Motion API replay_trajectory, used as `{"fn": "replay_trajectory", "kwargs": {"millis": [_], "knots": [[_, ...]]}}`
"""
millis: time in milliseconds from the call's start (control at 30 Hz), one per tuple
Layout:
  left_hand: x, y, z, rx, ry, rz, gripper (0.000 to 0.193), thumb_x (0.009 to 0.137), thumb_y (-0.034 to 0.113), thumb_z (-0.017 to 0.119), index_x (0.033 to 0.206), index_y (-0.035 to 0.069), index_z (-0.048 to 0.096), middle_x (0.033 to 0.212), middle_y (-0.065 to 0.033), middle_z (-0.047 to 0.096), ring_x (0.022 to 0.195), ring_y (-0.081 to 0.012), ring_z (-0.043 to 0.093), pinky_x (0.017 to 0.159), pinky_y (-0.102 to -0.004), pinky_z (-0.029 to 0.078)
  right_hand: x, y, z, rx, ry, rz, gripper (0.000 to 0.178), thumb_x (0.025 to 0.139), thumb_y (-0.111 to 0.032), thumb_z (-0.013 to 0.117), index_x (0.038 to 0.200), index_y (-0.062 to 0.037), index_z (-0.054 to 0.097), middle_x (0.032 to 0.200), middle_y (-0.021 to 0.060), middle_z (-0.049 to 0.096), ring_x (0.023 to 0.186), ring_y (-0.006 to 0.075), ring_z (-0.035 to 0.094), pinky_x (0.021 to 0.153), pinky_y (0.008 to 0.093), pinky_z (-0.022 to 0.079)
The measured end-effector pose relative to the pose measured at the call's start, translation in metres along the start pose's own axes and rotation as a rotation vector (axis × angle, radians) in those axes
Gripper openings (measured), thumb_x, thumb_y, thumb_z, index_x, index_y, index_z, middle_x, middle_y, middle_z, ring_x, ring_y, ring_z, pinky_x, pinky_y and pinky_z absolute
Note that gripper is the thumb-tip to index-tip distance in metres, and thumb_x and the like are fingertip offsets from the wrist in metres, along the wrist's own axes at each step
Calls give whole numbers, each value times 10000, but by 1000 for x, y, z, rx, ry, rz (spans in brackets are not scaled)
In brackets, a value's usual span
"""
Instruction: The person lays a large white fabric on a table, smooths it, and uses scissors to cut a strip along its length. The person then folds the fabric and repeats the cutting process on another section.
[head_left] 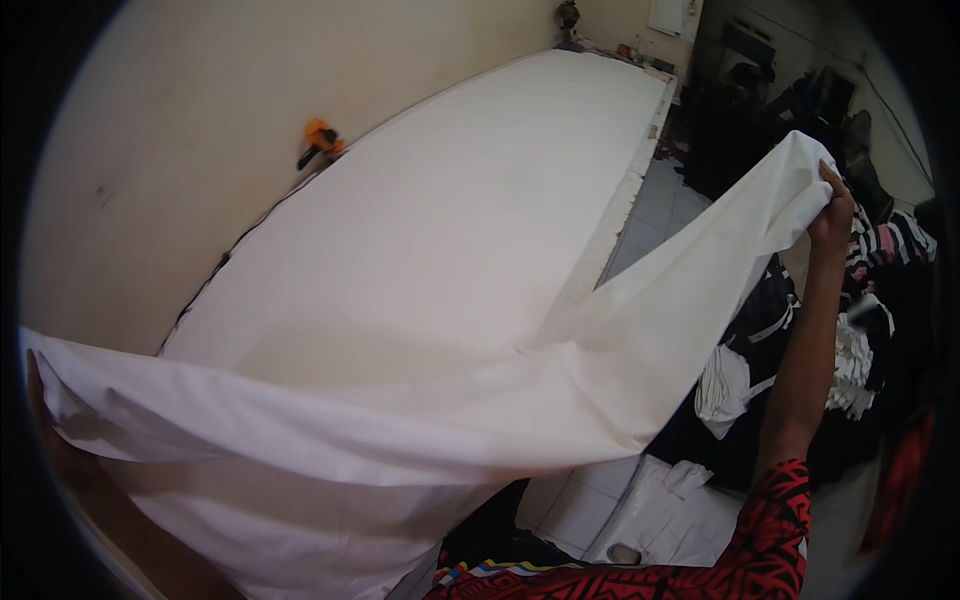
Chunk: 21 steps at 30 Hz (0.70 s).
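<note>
A wide sheet of white fabric (600, 370) is stretched between my two raised hands, sagging in folds across the near end of a long table. My right hand (835, 205), arm extended to the right, is closed on one gathered corner. At the far left rim my left hand (55, 430) grips the opposite side; its fingers are partly hidden by the cloth. Beneath and beyond, white cloth (450, 190) lies flat along the tabletop, and I cannot tell whether it joins the held part.
An orange and black tool (322, 140) sits at the table's wall-side edge, near a dark cable (225, 262). Small items (625, 50) stand at the far end. To the right are piles of dark and striped garments (890, 240), white bundles (722, 390) and a white plastic bag (665, 515) on the floor.
</note>
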<state>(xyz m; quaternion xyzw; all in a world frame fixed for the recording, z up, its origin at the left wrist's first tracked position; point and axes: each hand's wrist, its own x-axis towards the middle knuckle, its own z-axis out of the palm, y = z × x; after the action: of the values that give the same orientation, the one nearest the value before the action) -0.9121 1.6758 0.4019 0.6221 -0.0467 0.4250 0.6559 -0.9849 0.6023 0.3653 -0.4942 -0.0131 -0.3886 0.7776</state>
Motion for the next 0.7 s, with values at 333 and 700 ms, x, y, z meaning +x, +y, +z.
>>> {"fn": "replay_trajectory", "kwargs": {"millis": [333,700], "knots": [[-4,-177,670,-187,-274,-90,452,1036,237,668,1366,-71,656,1369,-182,669,1222,-283,665,1100,-414,514,327,41,-229,-54,285,-13,394,973,-65,692,1320,100,602,1225,186,713,1165,334,712,1115,466,542],[-79,-270,1186,-200,-294,-83,403,1006,198,674,1270,-106,694,1292,-213,700,1175,-298,685,1085,-419,521,663,68,-498,-216,391,-206,399,992,-103,701,1336,95,659,1308,175,720,1193,288,705,1103,413,537]]}}
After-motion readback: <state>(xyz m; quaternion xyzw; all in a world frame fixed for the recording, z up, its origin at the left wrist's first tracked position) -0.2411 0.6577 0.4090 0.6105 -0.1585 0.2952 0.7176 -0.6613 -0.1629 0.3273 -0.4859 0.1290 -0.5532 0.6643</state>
